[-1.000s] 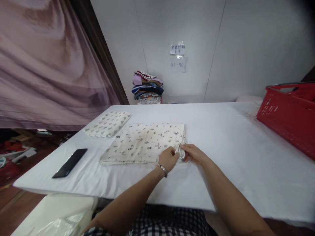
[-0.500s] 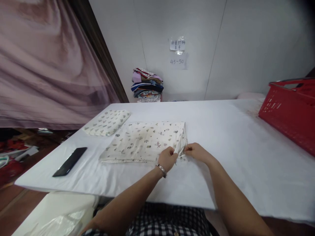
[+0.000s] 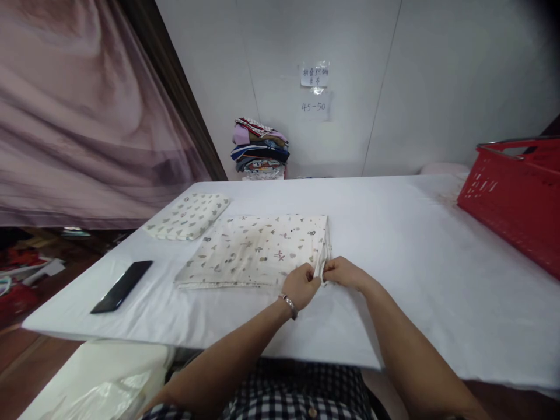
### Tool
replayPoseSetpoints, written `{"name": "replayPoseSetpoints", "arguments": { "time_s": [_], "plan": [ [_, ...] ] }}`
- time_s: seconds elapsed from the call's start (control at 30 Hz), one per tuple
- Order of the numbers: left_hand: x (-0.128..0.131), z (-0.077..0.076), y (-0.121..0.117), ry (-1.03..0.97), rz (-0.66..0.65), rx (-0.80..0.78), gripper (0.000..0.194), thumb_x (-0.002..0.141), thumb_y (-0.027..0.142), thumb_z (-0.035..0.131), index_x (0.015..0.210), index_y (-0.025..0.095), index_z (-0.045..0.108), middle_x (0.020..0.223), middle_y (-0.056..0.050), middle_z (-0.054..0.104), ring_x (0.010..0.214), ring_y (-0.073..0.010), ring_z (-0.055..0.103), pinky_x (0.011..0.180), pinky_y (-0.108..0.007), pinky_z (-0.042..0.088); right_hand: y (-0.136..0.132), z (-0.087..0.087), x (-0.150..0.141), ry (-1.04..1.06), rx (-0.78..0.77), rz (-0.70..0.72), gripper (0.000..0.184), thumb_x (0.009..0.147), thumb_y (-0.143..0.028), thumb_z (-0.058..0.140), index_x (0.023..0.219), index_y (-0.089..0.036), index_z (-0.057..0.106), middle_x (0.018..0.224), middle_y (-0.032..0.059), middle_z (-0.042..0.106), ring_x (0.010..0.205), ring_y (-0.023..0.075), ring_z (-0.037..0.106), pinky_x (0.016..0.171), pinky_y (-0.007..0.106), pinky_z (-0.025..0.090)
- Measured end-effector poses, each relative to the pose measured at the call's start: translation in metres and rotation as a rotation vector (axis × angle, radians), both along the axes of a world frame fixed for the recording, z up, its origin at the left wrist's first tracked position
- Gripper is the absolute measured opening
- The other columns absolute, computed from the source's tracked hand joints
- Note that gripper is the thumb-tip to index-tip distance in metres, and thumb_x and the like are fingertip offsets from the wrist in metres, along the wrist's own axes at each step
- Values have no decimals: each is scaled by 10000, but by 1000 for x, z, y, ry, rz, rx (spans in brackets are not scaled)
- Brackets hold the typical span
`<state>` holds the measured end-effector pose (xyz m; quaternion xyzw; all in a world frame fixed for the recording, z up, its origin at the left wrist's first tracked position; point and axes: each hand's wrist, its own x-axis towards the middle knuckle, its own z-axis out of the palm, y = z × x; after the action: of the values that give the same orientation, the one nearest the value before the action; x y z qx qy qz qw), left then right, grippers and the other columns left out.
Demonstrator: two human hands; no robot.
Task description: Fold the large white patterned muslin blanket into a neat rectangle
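Note:
A white printed cloth [image 3: 249, 251] lies folded in a flat rectangle on the white-covered table [image 3: 394, 233]. At its near right corner, my left hand [image 3: 300, 286] pinches the edge between thumb and fingers. Just to the right, my right hand [image 3: 343, 273] also has its fingers closed on the cloth's right edge. The layers bunch a little between both hands, and the fingertips are partly hidden. Beyond the left end of this cloth rests a second folded cloth [image 3: 188, 217] with a grey-green print.
A black phone-like slab [image 3: 122, 287] lies at the table's left. The red basket [image 3: 511, 201] stands at the right edge. Behind the table, a stack of folded fabrics [image 3: 261, 149] sits against the wall. A pink curtain [image 3: 87, 116] hangs at left.
My right hand has moved slightly left, closer to my left hand. The cloth's right edge, which gaped open, now lies narrower and more closed between them.

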<state>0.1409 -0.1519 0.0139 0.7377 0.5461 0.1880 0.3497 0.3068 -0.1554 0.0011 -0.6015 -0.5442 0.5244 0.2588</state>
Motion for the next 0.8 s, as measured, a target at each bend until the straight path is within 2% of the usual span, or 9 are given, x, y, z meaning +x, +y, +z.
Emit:
{"name": "replayPoseSetpoints", "arguments": {
  "time_s": [0.13, 0.27, 0.33, 0.43, 0.6, 0.7, 0.8],
  "plan": [
    [-1, 0, 0, 3, -16, -3, 100, 705, 255, 541, 637, 195, 499, 572, 51, 511, 574, -108, 466, 536, -231, 297, -2, 6, 2, -12, -18, 24, 72, 583, -195, 574, 560, -144, 618, 411, -73, 399, 410, 44, 289, 406, 194, 213],
    [-4, 0, 1, -95, -51, -7, 275, 773, 438, 508, 656, 189, 505, 569, 48, 506, 574, -108, 468, 546, -228, 322, -2, 12, 13, 243, -91, 33, 144, 603, -291, 631, 625, -151, 603, 369, -96, 323, 363, 40, 225, 379, 204, 154],
    [-6, -1, 1, -134, -70, -17, 345, 789, 507, 475, 662, 188, 510, 572, 46, 513, 576, -109, 474, 552, -230, 333, -1, 13, 18, 325, -84, -20, 170, 608, -316, 638, 629, -156, 582, 364, -104, 301, 351, 38, 204, 374, 207, 140],
    [-7, -3, 0, -145, -73, -25, 335, 775, 502, 501, 659, 188, 517, 576, 46, 526, 575, -108, 481, 560, -230, 350, 1, 11, 20, 270, -55, -109, 183, 607, -303, 634, 563, -163, 523, 382, -88, 345, 351, 41, 251, 374, 209, 163],
    [-9, -1, 1, -117, -57, 19, 181, 756, 350, 544, 673, 190, 537, 575, 52, 535, 564, -97, 490, 569, -223, 365, 4, 3, 24, 62, -59, -84, 147, 653, -297, 612, 653, -151, 595, 402, -70, 400, 363, 57, 316, 385, 209, 208],
    [-14, 1, 3, -40, -77, 136, 159, 787, 335, 515, 726, 194, 558, 642, 36, 573, 594, -101, 509, 583, -231, 374, 3, 2, 31, -26, -72, -100, 135, 662, -276, 608, 679, -143, 614, 419, -59, 428, 377, 59, 337, 395, 209, 234],
    [-18, 1, 1, 71, -215, 327, 195, 787, 388, 550, 808, 195, 571, 778, 1, 604, 697, -131, 536, 641, -261, 398, 1, 4, 35, -13, -74, -68, 131, 667, -266, 602, 684, -138, 622, 433, -55, 440, 384, 55, 342, 401, 205, 243]
  ]
}}
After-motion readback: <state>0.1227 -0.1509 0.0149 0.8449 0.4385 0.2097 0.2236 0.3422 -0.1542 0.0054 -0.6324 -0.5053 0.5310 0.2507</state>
